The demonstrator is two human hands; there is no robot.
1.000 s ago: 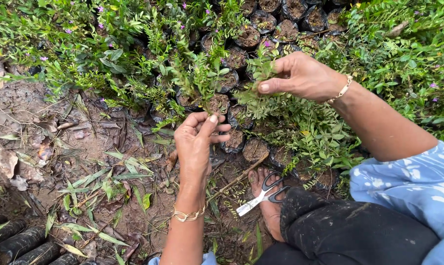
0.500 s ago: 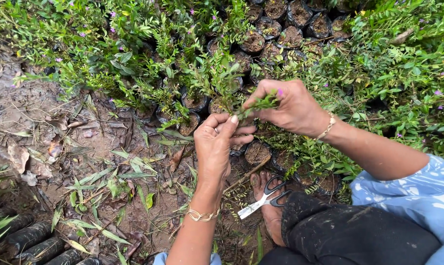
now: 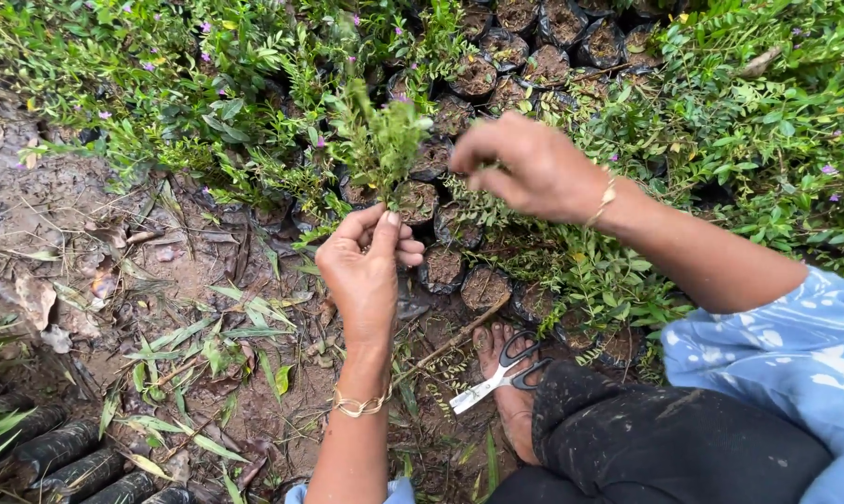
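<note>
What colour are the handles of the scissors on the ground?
The scissors have black handles with pale silver blades, seen in the head view.

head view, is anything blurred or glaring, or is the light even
Head view: soft even daylight, no glare or hard shadows; the right hand looks slightly motion-smeared at the fingers, while the left hand, its bunch of cuttings and the scissors are sharp.

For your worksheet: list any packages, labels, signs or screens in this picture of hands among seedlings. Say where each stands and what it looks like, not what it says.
No labels, signs or screens show.
Black plastic nursery bags: packed in rows ahead of the hands, small, round-topped, filled with brown soil.
More black bags: bottom left corner, lying on their sides on the mud.
The left hand holds a green sprig just over the rows.
</note>
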